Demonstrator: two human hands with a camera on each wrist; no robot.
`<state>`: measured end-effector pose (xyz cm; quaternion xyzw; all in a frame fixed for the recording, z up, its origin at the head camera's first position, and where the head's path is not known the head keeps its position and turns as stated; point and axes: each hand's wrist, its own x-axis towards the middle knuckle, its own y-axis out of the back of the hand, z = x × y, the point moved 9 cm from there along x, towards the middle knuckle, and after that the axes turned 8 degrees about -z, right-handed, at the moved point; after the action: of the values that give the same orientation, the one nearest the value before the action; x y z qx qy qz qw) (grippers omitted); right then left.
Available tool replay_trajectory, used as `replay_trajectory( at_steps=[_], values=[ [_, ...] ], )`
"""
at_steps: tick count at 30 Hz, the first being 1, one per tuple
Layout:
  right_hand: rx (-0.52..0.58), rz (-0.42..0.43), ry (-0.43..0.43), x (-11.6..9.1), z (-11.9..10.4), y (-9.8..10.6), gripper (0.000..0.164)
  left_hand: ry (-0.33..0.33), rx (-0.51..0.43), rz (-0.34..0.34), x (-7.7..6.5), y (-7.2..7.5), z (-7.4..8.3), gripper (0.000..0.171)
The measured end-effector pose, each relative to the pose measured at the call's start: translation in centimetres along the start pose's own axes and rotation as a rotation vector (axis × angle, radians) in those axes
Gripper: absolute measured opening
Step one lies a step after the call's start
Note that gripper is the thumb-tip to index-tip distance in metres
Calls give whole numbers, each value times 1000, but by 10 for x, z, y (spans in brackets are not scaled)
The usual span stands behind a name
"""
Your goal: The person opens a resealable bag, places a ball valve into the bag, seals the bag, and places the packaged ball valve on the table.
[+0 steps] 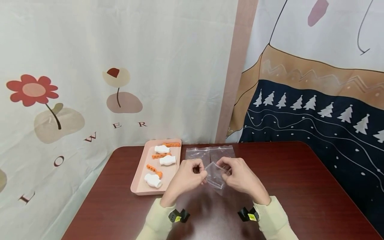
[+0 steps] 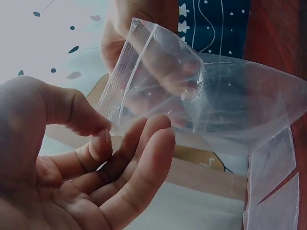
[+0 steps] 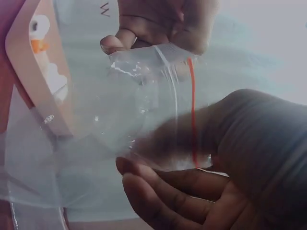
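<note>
A clear zip bag is stretched between the two hands above the table. My left hand pinches one end of its zip edge between thumb and index finger, as the left wrist view shows; the other fingers of that hand are spread loosely. On the opposite side, my right hand holds the bag by its zip end with thumb and fingers. In the right wrist view a red line and a white ridge run along the bag's mouth. Nothing shows inside the bag.
To the left lies a pink tray with several white rounded pieces and orange pieces with holes. More clear zip bags lie flat behind the hands. A printed curtain hangs along the back edge of the brown table.
</note>
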<state>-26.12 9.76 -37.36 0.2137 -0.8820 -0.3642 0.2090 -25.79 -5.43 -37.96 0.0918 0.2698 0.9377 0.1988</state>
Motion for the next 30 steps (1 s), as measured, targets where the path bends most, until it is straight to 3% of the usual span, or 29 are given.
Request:
replay_trajectory(
  at_steps=[6,13,16,23,30],
  values=[
    [-5,-34,-62,-3,6,2,43,36,155,76,-2,10,-2,19],
    [5,-156,-55,-4,6,-6,46,50,215,39,-4,13,-4,20],
    [12,-132,-36,-4,5,-1,42,59,167,29,-4,16,-5,19],
    [-6,19,-5,-5,3,18,38,79,-57,4,-6,19,-10,15],
    [153,-38,-47,-4,12,14,36,44,-111,-34,-5,20,-12,16]
  ],
)
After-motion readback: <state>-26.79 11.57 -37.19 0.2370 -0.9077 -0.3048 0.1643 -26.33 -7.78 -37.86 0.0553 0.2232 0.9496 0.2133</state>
